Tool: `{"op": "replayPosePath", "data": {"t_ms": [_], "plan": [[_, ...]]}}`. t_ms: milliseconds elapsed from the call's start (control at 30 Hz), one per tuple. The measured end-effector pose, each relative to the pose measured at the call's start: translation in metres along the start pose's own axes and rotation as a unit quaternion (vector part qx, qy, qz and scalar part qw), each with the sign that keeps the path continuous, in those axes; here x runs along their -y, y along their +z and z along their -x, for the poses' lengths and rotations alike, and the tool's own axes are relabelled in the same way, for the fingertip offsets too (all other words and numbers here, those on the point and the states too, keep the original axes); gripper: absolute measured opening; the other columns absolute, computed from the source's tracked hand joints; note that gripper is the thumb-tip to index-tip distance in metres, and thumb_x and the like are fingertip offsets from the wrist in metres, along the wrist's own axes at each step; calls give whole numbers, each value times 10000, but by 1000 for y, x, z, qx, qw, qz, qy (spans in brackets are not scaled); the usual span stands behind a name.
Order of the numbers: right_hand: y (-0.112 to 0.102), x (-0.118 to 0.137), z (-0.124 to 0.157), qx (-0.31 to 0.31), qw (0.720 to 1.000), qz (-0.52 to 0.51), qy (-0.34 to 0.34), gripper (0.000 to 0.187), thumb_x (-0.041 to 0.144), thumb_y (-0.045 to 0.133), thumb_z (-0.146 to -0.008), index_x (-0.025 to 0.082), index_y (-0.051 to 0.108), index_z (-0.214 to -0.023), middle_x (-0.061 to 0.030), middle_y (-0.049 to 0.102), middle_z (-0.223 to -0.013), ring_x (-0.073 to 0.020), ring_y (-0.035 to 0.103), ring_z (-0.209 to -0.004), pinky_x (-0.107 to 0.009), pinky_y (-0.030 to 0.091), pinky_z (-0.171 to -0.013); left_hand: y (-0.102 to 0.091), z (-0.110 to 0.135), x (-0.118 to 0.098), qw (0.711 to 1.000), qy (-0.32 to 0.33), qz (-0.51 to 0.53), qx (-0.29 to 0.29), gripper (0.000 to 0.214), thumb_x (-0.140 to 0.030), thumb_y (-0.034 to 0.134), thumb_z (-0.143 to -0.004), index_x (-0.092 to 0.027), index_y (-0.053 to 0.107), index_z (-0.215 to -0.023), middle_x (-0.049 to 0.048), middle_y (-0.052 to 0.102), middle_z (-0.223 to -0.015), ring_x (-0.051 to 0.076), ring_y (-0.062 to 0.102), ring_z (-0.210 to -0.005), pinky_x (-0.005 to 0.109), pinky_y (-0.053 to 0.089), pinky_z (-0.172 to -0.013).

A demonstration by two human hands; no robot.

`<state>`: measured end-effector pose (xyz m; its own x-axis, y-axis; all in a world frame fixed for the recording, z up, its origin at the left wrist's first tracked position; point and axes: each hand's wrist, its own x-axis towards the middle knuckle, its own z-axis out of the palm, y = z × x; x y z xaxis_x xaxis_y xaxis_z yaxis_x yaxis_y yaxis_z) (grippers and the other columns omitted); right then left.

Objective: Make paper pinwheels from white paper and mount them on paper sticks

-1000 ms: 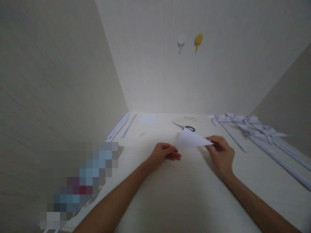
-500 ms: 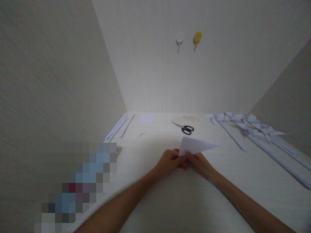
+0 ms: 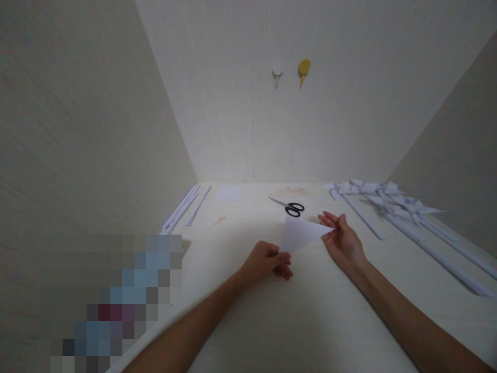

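A folded white paper triangle [image 3: 303, 234] is raised above the tabletop, its narrow tip pointing right. My left hand [image 3: 267, 260] pinches its lower left corner between thumb and fingers. At the other end, my right hand [image 3: 345, 241] has its fingers spread with the palm turned partly up. The paper's tip meets these fingers; a firm grip there does not show. Just beyond the triangle lie black-handled scissors [image 3: 293, 209], blades pointing left.
Paper pinwheels [image 3: 404, 204] on long white sticks lie at right. Rolled paper sticks [image 3: 180, 207], a white paper square [image 3: 229, 194] and small wooden picks [image 3: 219, 220] are at left. A yellow hook [image 3: 304, 67] and a white hook [image 3: 277, 68] are on the back wall.
My right hand has let go near the lower edge and moved right to the paper's tip, its fingers spreading. My left hand still grips the corner. The view has shifted slightly.
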<state>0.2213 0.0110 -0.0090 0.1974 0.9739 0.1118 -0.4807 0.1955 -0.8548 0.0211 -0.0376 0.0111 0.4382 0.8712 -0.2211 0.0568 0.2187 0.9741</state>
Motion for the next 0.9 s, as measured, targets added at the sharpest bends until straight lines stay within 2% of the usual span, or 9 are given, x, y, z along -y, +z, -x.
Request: {"op": "replayPosePath", "data": {"t_ms": [133,200,300,433,533,600,667,767,900], "plan": [[2,3,6,40,998,54,7,411,527,439,-745,177,644,-813,-46,670,-706,-136,604,-626,-248,483,-537,-1,-1,1,1000,-5,9,-7,261,-363,592,-621,-116,551,-546,33,625,-490,110,575,-429,189,431,-430],[7,1,11,51,993,107,-10,277,408,622,-648,161,648,-771,-21,650,-620,-119,569,-540,-223,448,-487,-1,-3,3,1000,-7,12,-13,268,-370,595,-617,-115,553,-547,32,621,-485,113,572,-426,203,443,-443],[10,-2,15,58,984,169,-15,185,292,685,-605,142,635,-700,13,595,-486,-83,507,-438,-194,398,-453,0,-5,3,999,4,30,-43,281,-385,602,-612,-114,556,-558,39,620,-493,124,574,-431,225,451,-453],[12,0,20,113,971,209,-2,207,350,614,-676,146,588,-702,-14,628,-546,-99,547,-489,-212,415,-506,-7,-7,0,980,86,58,-173,271,-371,595,-635,-111,565,-563,48,623,-526,103,540,-399,211,418,-422],[20,2,29,196,955,224,16,235,398,535,-730,171,522,-792,-51,670,-663,-130,579,-535,-251,432,-536,-19,-9,-2,937,150,90,-302,241,-333,596,-647,-110,571,-560,26,607,-529,61,488,-376,181,375,-401],[24,1,35,230,943,239,7,249,409,490,-759,186,471,-868,-50,672,-666,-133,574,-533,-259,432,-535,-26,-10,-3,913,172,134,-346,231,-321,603,-645,-110,564,-558,9,589,-519,43,471,-384,162,356,-399],[27,1,40,234,939,252,1,284,409,450,-783,196,415,-968,-36,666,-639,-131,559,-505,-260,431,-515,-29,-12,-3,904,175,193,-339,222,-333,607,-642,-114,577,-618,-4,583,-531,31,467,-398,148,350,-405],[28,0,44,219,938,269,-20,333,389,412,-807,194,355,-1071,-29,661,-633,-130,549,-491,-261,434,-505,-27,-14,-3,915,150,265,-266,260,-368,625,-618,-128,584,-707,-19,577,-549,23,466,-403,139,345,-408],[27,1,46,219,922,315,-61,333,348,370,-833,192,332,-1124,-34,665,-660,-129,562,-506,-257,441,-513,-18,-16,0,944,115,239,-197,288,-364,658,-576,-108,529,-546,-4,557,-515,31,455,-370,161,332,-389]]}}
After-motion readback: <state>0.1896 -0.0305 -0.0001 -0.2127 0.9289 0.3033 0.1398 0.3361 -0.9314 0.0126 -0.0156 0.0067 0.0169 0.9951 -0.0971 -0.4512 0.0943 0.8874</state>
